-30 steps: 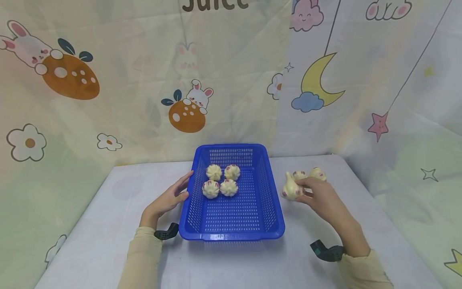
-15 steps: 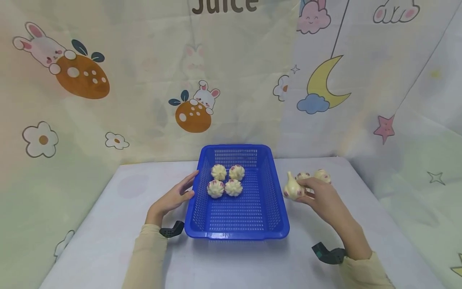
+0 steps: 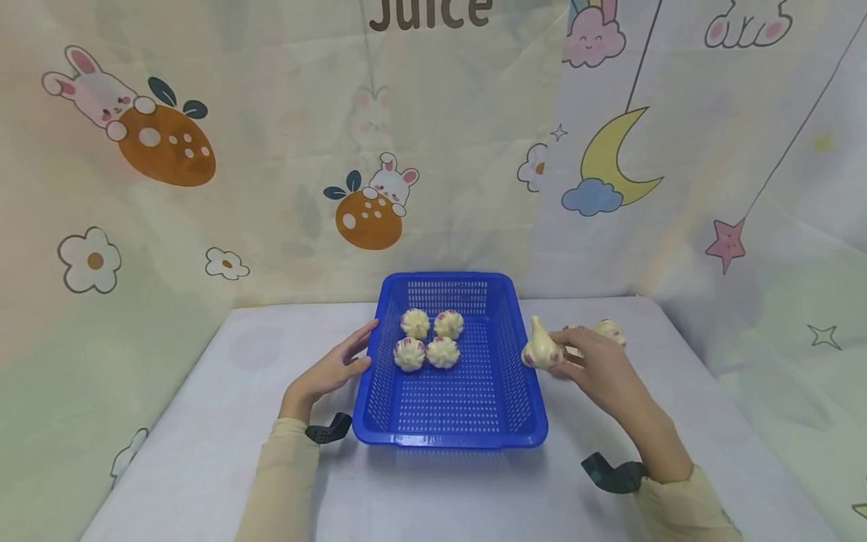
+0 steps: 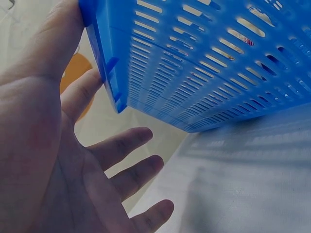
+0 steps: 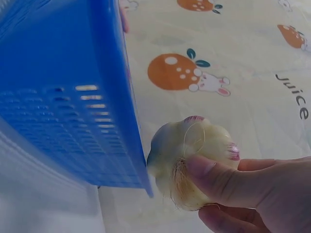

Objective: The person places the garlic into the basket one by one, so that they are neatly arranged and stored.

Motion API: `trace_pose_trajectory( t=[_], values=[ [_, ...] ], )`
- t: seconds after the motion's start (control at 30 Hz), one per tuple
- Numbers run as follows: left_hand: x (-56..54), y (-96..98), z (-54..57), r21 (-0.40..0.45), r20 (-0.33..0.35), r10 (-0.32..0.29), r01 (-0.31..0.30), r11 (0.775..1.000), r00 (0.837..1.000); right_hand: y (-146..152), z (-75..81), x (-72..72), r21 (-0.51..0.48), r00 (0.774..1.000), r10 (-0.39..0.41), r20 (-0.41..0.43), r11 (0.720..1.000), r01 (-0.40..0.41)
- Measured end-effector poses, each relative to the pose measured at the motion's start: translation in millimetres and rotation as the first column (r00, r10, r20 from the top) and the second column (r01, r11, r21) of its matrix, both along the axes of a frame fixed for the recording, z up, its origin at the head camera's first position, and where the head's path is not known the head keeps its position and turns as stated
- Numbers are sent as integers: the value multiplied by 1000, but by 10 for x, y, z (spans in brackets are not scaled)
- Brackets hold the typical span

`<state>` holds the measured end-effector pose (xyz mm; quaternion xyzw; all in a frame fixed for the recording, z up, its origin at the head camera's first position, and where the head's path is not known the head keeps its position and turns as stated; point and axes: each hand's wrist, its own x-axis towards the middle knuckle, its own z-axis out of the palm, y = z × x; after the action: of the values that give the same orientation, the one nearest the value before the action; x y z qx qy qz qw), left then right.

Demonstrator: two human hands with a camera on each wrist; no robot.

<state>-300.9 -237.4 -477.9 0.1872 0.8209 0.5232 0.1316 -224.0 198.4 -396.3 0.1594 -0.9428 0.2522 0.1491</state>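
A blue plastic basket (image 3: 450, 439) with slotted walls stands on the table, several garlic bulbs (image 3: 409, 354) grouped in its left half. At its left rim is my left hand (image 3: 330, 372); in the left wrist view thumb and forefinger touch the rim (image 4: 99, 53) while the other fingers spread loosely below. My right hand (image 3: 599, 366) pinches one garlic bulb (image 3: 541, 348) between thumb and fingers, neck upward, overlapping the basket's right rim in the head view. The right wrist view shows that bulb (image 5: 167, 145) with its root tuft toward the camera, right beside the basket's edge (image 5: 114, 73).
Behind my right hand, another garlic bulb (image 3: 610, 331) lies on the white table (image 3: 474, 497), and one more is mostly hidden by the fingers. A printed cloth (image 3: 271, 173) with cartoon rabbits hangs close behind the basket. Each wrist wears a dark camera mount (image 3: 612, 474).
My right hand has lifted the garlic bulb slightly and brought it left to the basket's right rim. The left hand stays at the left rim. The head view has shifted a little.
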Motion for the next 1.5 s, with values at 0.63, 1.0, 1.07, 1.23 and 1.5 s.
trace_pose_trajectory(
  t=[0.63, 1.0, 1.07, 1.23, 1.5],
  values=[
    [-19, -15, 11, -4, -26, -22, 21, 1000, 999, -470, 84, -146, 110, 990, 141, 11, 984, -141],
    [-38, -23, -36, 8, -18, -19, 19, 1000, 1000, -671, 39, -267, 147, 960, 277, -31, 952, -269],
    [-36, -31, -35, 10, -15, -18, 18, 1000, 1000, -706, 37, -290, 164, 952, 298, -64, 944, -285],
    [-30, -39, -16, 9, -10, -13, 13, 1000, 1000, -757, 54, -319, 204, 936, 335, -109, 929, -309],
    [-24, -32, -9, 34, -4, -27, 27, 999, 1000, -793, 143, -348, 248, 929, 355, -107, 914, -321]
  ],
)
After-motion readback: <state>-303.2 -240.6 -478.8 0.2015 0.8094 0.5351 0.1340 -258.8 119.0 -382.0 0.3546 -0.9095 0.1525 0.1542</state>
